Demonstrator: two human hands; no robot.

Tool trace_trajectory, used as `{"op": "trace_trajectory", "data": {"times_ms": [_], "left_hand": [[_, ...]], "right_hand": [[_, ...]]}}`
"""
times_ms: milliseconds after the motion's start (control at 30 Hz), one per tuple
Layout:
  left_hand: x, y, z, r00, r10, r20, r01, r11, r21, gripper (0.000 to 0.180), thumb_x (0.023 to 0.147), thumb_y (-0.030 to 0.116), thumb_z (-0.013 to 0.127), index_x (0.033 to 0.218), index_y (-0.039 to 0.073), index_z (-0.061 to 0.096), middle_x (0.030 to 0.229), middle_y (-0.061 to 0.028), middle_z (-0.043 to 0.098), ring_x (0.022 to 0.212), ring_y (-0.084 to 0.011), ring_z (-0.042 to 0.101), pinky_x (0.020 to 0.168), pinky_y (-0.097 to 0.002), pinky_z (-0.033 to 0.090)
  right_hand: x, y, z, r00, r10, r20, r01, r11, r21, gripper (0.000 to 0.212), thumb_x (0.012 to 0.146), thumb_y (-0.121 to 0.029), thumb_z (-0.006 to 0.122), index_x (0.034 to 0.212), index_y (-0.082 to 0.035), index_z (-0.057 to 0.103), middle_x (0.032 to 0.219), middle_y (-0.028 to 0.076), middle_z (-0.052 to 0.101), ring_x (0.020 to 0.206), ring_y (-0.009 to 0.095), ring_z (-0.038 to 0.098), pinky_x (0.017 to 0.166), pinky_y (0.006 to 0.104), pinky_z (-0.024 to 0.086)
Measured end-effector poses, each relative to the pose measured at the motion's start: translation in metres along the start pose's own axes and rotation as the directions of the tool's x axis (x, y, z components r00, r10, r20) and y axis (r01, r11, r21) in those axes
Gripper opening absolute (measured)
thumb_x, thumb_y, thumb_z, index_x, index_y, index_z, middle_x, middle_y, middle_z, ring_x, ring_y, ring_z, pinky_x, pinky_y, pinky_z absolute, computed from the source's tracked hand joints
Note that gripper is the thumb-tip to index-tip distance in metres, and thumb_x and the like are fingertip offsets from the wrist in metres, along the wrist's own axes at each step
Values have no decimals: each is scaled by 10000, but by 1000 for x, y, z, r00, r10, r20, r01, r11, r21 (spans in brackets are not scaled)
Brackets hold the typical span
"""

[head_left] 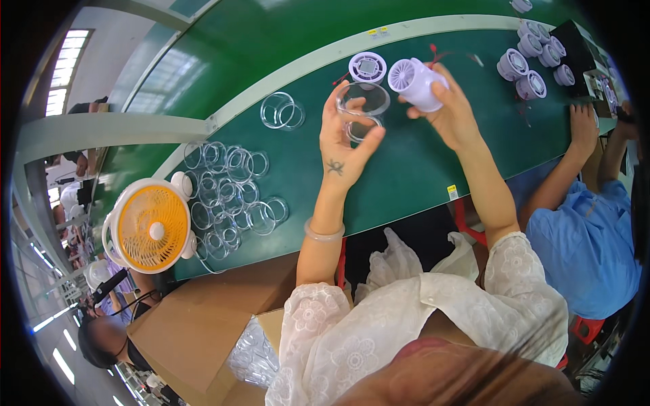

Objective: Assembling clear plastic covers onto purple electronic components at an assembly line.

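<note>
In my left hand [344, 139] is a clear plastic cup-like cover [364, 101], its wide rim tilted up and my fingers closed round its side. Raised a little to the right, my right hand [450, 108] grips a lilac cylindrical fan unit [416, 86] with a finned round end facing left. Thin red wires with a small connector [479, 61] trail behind that hand. Just beyond the clear cover, a second lilac unit [367, 68] lies on the green table with a square part in its ring. The two held pieces are apart.
Many clear covers [233, 189] stand grouped at the left beside a white-and-orange fan [154, 227]; a few more [281, 110] lie farther back. Several lilac units [531, 61] are at the far right, near a co-worker's hand [582, 128]. A cardboard box [203, 325] with clear plastic sits below the table edge.
</note>
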State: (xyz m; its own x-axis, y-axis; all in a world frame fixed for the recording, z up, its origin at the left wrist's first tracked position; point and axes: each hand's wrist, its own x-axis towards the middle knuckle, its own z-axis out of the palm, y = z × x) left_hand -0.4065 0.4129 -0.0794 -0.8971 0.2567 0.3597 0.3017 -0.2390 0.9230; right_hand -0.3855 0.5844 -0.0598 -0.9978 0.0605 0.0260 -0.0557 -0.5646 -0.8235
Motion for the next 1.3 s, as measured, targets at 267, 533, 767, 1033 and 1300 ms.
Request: {"op": "trace_trajectory", "data": {"times_ms": [267, 533, 767, 1033, 1300], "left_hand": [[-1, 4, 6, 967, 256, 1, -185, 693, 697, 406, 564, 7, 615, 962, 54, 553, 1108, -146, 418, 963, -311, 443, 779, -367, 405], [-2, 13, 12, 932, 287, 223, -344, 502, 793, 393, 585, -2, 555, 974, -22, 512, 1105, -187, 384, 979, -376, 381, 812, -429, 366], [-5, 2, 6, 985, 144, 93, -171, 776, 607, 120, 749, 78, 540, 840, 3, 518, 1082, -189, 361, 964, -348, 390, 810, -397, 354], [-8, -6, 3, 997, -79, 10, 79, 974, -211, 214, 856, 129, 421, 695, -6, 465, 1028, -72, 332, 1082, -300, 419, 769, -316, 442], [-7, 17, 12, 884, -403, 239, 402, 914, 55, 903, 496, 304, 784, 1175, 45, 248, 1051, -139, 439, 774, -218, 545, 648, -286, 468]], "right_hand": [[3, -3, -1, 761, -519, 390, 399, -100, -911, 342, 514, -55, 626, 836, -142, 550, 895, 30, 467, 768, 220, 440, 604, 295, 418], [0, 4, 3, 734, -403, 547, 536, -152, -831, 353, 522, -84, 639, 860, -159, 567, 923, 34, 471, 768, 217, 439, 617, 294, 418], [3, 11, -1, 832, -307, 462, 553, 403, -729, 455, 678, -144, 608, 1079, -55, 412, 977, 100, 453, 882, 263, 448, 743, 310, 381], [2, 17, -4, 851, -178, 494, 413, 807, -422, 424, 742, -216, 533, 1073, -10, 368, 1034, 131, 434, 988, 219, 457, 854, 322, 357], [1, 17, -6, 851, -303, 428, 451, 841, -300, 388, 783, -284, 472, 1035, 6, 413, 1029, 109, 432, 966, 180, 436, 830, 286, 344]]}}
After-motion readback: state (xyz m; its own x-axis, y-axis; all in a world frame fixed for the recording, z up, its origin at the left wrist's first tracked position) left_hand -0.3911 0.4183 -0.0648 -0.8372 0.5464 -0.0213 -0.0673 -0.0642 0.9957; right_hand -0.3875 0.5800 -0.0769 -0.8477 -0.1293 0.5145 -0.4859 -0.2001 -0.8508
